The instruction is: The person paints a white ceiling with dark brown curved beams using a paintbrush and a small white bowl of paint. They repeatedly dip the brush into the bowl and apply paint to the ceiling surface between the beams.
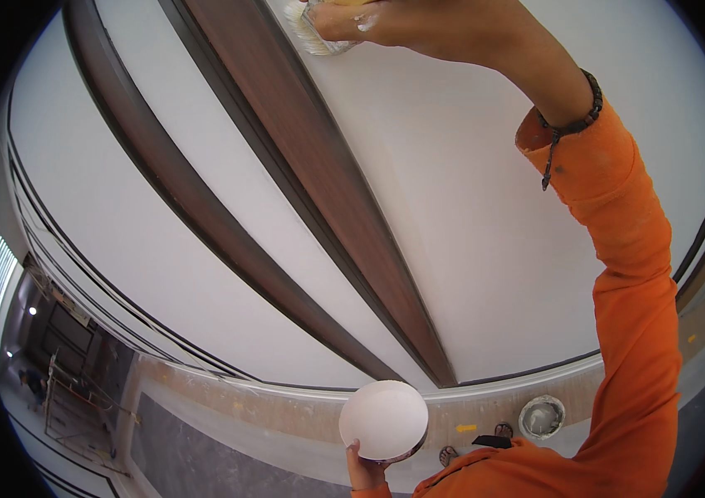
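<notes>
My right hand [406, 23] is raised high at the top of the view, with white paint smeared on it. It grips a paintbrush [311, 33] whose pale bristles touch the white wall [469, 216], close to the edge of a dark brown wood strip [319, 166]. Low in the middle, my left hand [363, 469] holds a round tub of white paint [383, 419], its thumb over the rim. The upper end of the brush handle is out of the picture.
A second brown strip [203, 224] runs down the wall to the left. On the floor by my feet stands a paint-smeared bucket [542, 417], with a yellow arrow mark [465, 428] beside it. Scaffolding [70, 394] and a person [33, 383] are far left.
</notes>
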`<state>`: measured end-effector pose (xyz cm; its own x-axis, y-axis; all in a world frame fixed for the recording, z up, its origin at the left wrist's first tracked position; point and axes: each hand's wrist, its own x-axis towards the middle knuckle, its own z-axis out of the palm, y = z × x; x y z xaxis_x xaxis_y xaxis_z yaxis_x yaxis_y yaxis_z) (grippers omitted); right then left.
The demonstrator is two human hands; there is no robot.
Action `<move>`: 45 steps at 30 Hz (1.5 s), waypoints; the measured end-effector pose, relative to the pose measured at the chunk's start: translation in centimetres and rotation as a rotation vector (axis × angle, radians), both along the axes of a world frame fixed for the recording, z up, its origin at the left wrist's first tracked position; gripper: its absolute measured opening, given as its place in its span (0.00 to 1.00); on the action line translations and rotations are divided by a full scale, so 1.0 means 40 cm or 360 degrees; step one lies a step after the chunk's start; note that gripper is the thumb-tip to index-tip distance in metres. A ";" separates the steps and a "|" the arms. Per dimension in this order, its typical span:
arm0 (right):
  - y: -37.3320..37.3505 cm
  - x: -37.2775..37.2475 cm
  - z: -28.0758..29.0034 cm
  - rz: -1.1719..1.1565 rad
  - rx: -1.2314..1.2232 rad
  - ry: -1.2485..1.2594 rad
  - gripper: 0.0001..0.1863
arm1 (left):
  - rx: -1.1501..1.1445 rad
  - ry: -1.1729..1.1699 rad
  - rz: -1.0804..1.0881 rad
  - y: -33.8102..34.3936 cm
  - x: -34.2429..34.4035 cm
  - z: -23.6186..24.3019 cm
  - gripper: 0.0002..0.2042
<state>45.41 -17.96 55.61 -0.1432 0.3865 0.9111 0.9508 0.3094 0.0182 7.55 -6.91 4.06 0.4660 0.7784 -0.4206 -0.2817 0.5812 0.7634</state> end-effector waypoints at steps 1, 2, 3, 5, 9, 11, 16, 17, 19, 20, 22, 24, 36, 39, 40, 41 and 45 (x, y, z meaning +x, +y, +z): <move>-0.023 -0.002 0.017 0.0056 -0.0221 -0.0033 0.10 | 0.0016 -0.0010 -0.0032 0.000 0.005 0.004 0.39; -0.058 0.032 0.050 0.0207 -0.0500 -0.0244 0.10 | 0.0033 -0.0019 -0.0059 -0.002 0.010 0.009 0.39; -0.066 0.031 0.044 0.0175 -0.0434 -0.0306 0.10 | 0.0059 -0.0016 -0.0061 -0.003 0.018 0.019 0.38; -0.036 0.012 -0.027 -0.0082 0.0023 -0.0269 0.11 | 0.0103 0.0001 -0.0090 0.006 0.049 0.037 0.37; -0.005 -0.029 -0.077 -0.0145 0.0158 -0.0074 0.12 | 0.0060 0.0056 0.0078 -0.019 0.024 0.039 0.36; 0.005 -0.038 -0.083 -0.0079 0.0096 -0.0045 0.12 | 0.0078 0.0051 0.0080 -0.027 0.008 0.044 0.35; -0.040 -0.026 -0.053 -0.0114 -0.0033 -0.0196 0.12 | 0.0096 -0.0020 -0.0029 -0.016 0.039 0.053 0.35; -0.045 -0.029 -0.052 -0.0127 -0.0049 -0.0215 0.11 | 0.0097 -0.0017 -0.0030 -0.016 0.044 0.054 0.35; -0.021 -0.018 -0.062 -0.0076 -0.0117 -0.0157 0.10 | 0.0082 0.0004 0.0039 -0.026 0.031 0.051 0.35; -0.016 -0.015 -0.067 -0.0067 -0.0158 -0.0122 0.10 | 0.0077 0.0009 0.0064 -0.029 0.027 0.050 0.34; -0.012 -0.014 -0.076 -0.0045 -0.0240 -0.0051 0.09 | 0.0090 0.0002 0.0047 -0.029 0.017 0.041 0.34; -0.012 -0.021 -0.081 -0.0024 -0.0364 0.0023 0.09 | 0.0086 -0.0010 0.0041 -0.028 0.010 0.029 0.34; -0.024 0.031 -0.267 -0.0265 -0.0242 0.0380 0.17 | 0.0057 -0.0013 0.0009 -0.036 0.024 0.047 0.35; -0.017 0.057 -0.316 -0.0324 -0.0343 0.0253 0.18 | 0.0051 0.0004 0.0030 -0.025 0.010 0.022 0.35; -0.019 0.064 -0.307 -0.0303 -0.0341 0.0273 0.19 | 0.0061 0.0021 0.0040 -0.025 0.010 0.023 0.35; -0.023 0.064 -0.288 -0.0281 -0.0340 0.0293 0.20 | 0.0071 0.0039 0.0050 -0.024 0.012 0.025 0.35; -0.014 0.059 -0.219 -0.0245 -0.0029 0.0304 0.17 | 0.0081 0.0008 0.0071 -0.027 0.035 0.047 0.37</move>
<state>47.78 -18.52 46.86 0.0929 0.4072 0.9086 0.9724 0.1590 -0.1707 8.96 -8.01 5.93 0.4283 0.8189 -0.3820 -0.3028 0.5284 0.7932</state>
